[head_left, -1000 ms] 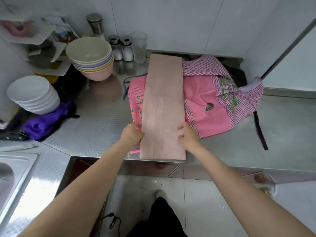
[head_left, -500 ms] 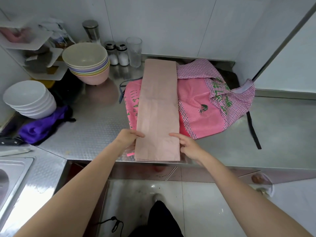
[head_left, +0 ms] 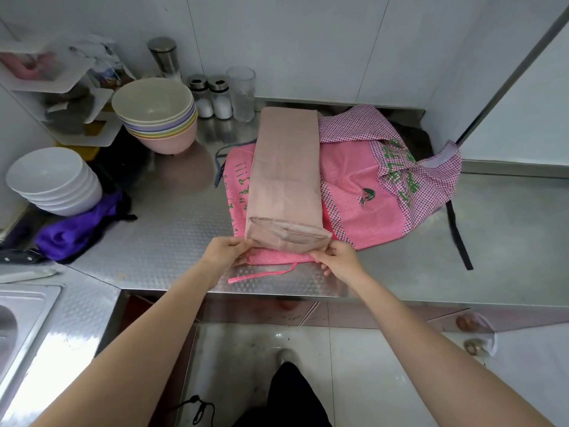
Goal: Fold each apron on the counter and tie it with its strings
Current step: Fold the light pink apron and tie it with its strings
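A dusty-pink apron (head_left: 284,167), folded into a long narrow strip, lies on the steel counter (head_left: 160,241) over a bright pink apron (head_left: 363,198) with checked trim and green print. The strip's near end is lifted and turned back over itself. My left hand (head_left: 226,251) pinches that end's left corner. My right hand (head_left: 337,258) pinches its right corner. A pink string (head_left: 261,275) trails on the counter below the fold. A black strap (head_left: 458,238) hangs out to the right.
Stacked coloured bowls (head_left: 157,115) and white bowls (head_left: 54,180) stand at the left, with a purple cloth (head_left: 80,229) by them. Shakers (head_left: 211,95) and a glass (head_left: 241,92) line the back wall. A sink (head_left: 18,322) lies at the lower left. The counter edge runs just under my hands.
Both hands have taken the near end of the dusty-pink strip by its corners and raised it, turning it back away from me. The pink string under it is now uncovered.
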`<action>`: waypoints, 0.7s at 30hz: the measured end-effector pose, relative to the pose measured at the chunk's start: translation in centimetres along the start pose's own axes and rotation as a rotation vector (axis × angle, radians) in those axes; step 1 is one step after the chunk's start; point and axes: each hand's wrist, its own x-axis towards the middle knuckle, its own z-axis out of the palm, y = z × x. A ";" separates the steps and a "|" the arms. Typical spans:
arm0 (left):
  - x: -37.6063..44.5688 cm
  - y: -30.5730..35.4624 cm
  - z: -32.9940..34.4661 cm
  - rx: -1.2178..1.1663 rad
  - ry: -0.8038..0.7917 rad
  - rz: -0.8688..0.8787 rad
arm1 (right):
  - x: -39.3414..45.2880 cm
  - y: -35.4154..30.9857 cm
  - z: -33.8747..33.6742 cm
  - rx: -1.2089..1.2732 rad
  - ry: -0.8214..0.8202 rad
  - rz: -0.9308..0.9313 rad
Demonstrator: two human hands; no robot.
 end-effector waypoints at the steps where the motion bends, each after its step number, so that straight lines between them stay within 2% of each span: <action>1: 0.2 -0.1 0.0 -0.005 0.024 -0.029 | 0.2 0.0 0.1 -0.088 0.015 -0.021; 5: 0.1 0.0 0.4 0.016 0.057 -0.142 | 0.8 0.0 0.2 -0.226 0.047 0.022; 10: -0.2 0.7 0.4 0.127 0.009 -0.268 | 1.1 -0.2 0.7 -0.395 0.078 0.116; 15: 0.1 1.4 0.6 0.245 0.013 -0.342 | 1.5 -0.6 1.8 -0.620 0.132 0.126; 21: 0.3 1.0 0.6 0.128 0.016 -0.383 | 1.7 -1.5 1.9 -0.771 0.160 0.163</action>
